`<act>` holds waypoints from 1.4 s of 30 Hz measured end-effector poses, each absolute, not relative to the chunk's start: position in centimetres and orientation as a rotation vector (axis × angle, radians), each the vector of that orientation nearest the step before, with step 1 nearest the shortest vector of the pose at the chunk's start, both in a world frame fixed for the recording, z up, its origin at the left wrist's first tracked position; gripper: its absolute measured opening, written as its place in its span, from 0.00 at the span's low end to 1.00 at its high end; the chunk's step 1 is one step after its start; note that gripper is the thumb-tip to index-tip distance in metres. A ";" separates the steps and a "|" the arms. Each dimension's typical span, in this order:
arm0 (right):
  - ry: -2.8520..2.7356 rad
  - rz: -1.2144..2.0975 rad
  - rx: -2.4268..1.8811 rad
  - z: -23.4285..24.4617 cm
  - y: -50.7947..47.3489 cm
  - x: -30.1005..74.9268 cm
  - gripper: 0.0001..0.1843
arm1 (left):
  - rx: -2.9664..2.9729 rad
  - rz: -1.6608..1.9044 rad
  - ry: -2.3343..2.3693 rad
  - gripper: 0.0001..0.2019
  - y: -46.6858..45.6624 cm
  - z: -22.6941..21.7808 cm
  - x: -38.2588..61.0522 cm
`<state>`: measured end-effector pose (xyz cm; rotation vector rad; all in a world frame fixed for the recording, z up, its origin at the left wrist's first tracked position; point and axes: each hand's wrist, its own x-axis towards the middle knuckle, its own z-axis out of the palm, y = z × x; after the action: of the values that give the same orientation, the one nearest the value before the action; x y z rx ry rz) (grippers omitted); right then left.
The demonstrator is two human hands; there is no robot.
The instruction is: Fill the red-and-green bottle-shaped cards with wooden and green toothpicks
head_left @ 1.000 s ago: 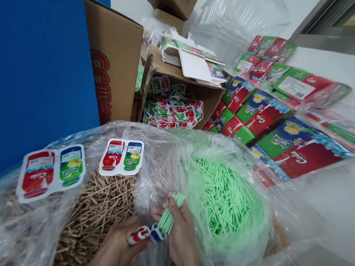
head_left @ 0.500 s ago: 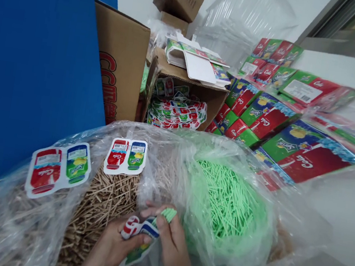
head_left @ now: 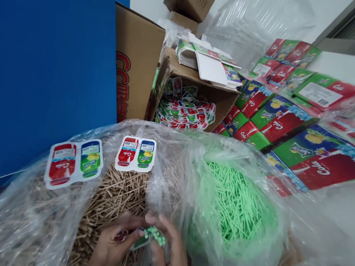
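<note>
My left hand (head_left: 110,244) is closed on a small printed packet (head_left: 140,243), whose face is partly hidden by the fingers. A bundle of thin green sticks (head_left: 155,235) shows its ends at the packet's edge. My right hand (head_left: 171,256) has its fingers and thumb around that bundle; whether the sticks are inside the packet, I cannot tell. Beneath both hands lies a clear bag of brown sticks (head_left: 122,191). A bag of loose green sticks (head_left: 233,203) stands to the right.
Flat Cola and Sprite packets (head_left: 136,155) lie on the bags' plastic. Behind, a cardboard box (head_left: 225,100) on its side holds a pile of packets (head_left: 185,114). Wrapped printed boxes (head_left: 297,155) are stacked at right. A blue panel (head_left: 44,64) blocks the left.
The packet has tilted in my hands, so its printed front shows less and the green stick ends face me more. The whole view has shifted, moving the surroundings to the right.
</note>
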<state>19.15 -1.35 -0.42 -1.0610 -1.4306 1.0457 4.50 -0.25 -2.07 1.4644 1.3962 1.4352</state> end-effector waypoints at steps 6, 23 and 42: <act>-1.817 0.578 -0.822 0.0 -0.4 19.7 0.36 | 1.692 1.453 1.441 0.05 -1.1 -3.0 3.3; -2.105 0.793 -0.688 1.7 1.7 19.5 0.14 | 1.772 1.414 1.257 0.08 -1.8 -2.3 1.4; -1.528 0.840 -0.900 -0.5 2.6 17.7 0.08 | 0.990 1.208 1.444 0.10 -3.7 -2.5 -1.0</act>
<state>17.72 2.63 -0.51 -0.9004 -1.5276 0.8403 -0.99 -3.69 -2.49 0.9896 1.4442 1.2083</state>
